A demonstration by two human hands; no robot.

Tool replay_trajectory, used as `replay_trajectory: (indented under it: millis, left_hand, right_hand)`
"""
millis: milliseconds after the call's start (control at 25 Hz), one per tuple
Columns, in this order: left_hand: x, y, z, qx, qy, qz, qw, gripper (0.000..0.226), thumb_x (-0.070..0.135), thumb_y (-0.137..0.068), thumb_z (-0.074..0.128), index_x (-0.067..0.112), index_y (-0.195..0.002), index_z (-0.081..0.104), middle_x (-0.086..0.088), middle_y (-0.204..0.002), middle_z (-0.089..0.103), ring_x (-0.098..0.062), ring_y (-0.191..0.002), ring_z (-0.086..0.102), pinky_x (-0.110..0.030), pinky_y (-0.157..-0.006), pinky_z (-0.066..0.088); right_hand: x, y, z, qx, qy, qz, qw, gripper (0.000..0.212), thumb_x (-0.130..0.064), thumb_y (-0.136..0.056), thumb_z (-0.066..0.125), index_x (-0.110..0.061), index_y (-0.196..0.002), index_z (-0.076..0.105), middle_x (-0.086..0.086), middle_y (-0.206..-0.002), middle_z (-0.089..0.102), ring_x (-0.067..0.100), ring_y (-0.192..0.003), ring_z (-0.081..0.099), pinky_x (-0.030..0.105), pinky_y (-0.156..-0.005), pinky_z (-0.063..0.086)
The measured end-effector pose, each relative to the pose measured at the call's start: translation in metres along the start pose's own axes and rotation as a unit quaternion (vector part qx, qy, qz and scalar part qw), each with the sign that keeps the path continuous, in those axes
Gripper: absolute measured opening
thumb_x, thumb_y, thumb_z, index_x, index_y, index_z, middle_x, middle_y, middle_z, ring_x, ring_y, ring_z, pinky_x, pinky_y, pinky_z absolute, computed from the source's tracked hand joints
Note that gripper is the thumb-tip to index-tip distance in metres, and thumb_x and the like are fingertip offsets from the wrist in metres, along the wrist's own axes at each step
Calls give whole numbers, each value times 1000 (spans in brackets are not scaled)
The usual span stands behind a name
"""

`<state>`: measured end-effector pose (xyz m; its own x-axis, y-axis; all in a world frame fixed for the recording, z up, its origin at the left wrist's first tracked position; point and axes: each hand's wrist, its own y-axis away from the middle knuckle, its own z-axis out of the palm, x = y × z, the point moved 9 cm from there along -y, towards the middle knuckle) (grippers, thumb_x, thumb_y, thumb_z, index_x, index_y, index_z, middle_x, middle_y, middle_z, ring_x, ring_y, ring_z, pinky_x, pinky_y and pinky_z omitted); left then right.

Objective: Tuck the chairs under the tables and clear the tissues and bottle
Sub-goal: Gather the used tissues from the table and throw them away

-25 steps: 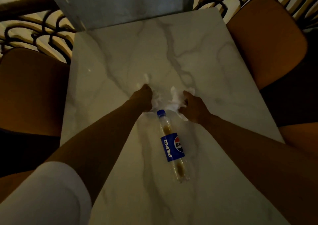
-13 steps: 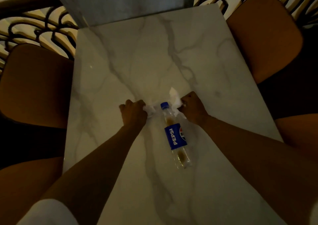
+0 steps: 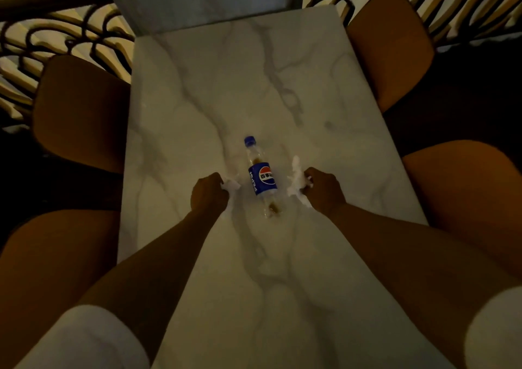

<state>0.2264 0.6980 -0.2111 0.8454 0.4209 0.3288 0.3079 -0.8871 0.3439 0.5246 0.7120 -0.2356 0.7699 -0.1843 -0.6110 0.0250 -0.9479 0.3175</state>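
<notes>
Your left hand (image 3: 209,195) is fisted on a tissue (image 3: 231,185), and your right hand (image 3: 324,189) is clenched on another tissue (image 3: 295,181), so both come off together. Bottle (image 3: 261,178) lies on its side between them on the marble table (image 3: 282,72), untouched. Chairs (image 3: 82,111) sit close along both edges.

Bottle lying on the table between two tissue-holding hands

The bottle (image 3: 262,177) lies mid-table (image 3: 197,92), cap pointing away. The left hand (image 3: 208,195) sits just left of it gripping a tissue (image 3: 231,185); the right hand (image 3: 324,189) just right, gripping another tissue (image 3: 296,182). Chairs flank the table: two left (image 3: 82,114) (image 3: 53,267), two right (image 3: 389,49) (image 3: 466,196).
</notes>
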Motion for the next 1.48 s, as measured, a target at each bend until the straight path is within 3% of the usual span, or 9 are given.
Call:
replay_trajectory:
  millis: [200,360,520,640,760,880,1160,1360,1480]
  left_hand:
    - [10,61,-10,29,34,-1,999,19,21,-92,67,14,-109,61,-4,-95,68,-23,-87,65,-37,-77,57]
    - [9,109,-12,27,59,1,998,19,21,-91,67,15,-108,64,-5,-95,68,-25,-89,67,-42,-83,58]
    - [5,150,-1,14,74,15,997,12,22,-91,67,18,-102,63,-3,-93,68,-24,-85,68,-41,-81,59]
    - [-2,181,13,-10,87,39,995,14,26,-89,69,20,-101,64,-5,-100,69,-25,-90,66,-42,-85,58]
    - [-4,210,31,-36,95,68,993,19,28,-88,69,20,-104,64,-5,-100,68,-26,-91,67,-41,-84,59]
    - [6,243,43,-42,127,102,986,12,29,-90,68,19,-95,65,-6,-91,68,-26,-80,69,-40,-76,61]
    - [46,336,84,-98,131,180,970,12,19,-85,69,12,-95,68,-7,-95,73,-25,-88,68,-28,-74,52]
    - [75,406,133,-157,88,207,962,14,17,-84,70,11,-82,57,-2,-84,62,-17,-73,57,-24,-60,42]
    - [91,455,157,-158,76,206,963,21,20,-86,70,11,-78,52,-2,-80,56,-19,-76,53,-25,-65,36]
  right_hand:
    - [-13,47,-8,-10,-40,-9,999,52,-30,-87,73,-9,-131,55,15,-120,68,33,-108,66,38,-89,52]
    - [-23,92,-6,-11,-1,-8,1000,40,-36,-89,71,-3,-110,67,15,-110,71,31,-100,67,32,-82,50]
    - [-27,142,-4,26,63,13,998,41,-44,-91,65,-9,-113,67,9,-111,71,29,-105,65,39,-89,51]
    - [-20,191,-8,53,21,34,998,39,-40,-91,67,-5,-107,67,13,-108,71,31,-100,66,31,-74,44]
    - [0,245,-10,72,-20,64,995,37,-41,-89,70,-4,-92,67,14,-95,70,33,-90,67,31,-68,43]
    - [22,294,-6,72,-51,90,992,33,-43,-86,72,-14,-78,58,9,-84,66,31,-80,68,44,-69,59]
    - [91,393,-14,81,-95,153,980,33,-46,-86,71,-13,-81,64,8,-81,70,25,-69,70,43,-64,61]
    - [152,447,-17,98,-84,144,981,24,-35,-94,62,-12,-87,64,8,-90,68,27,-85,65,35,-71,51]
    - [201,475,-17,88,-102,154,979,20,-27,-97,57,-8,-95,65,13,-103,68,30,-96,64,35,-76,49]
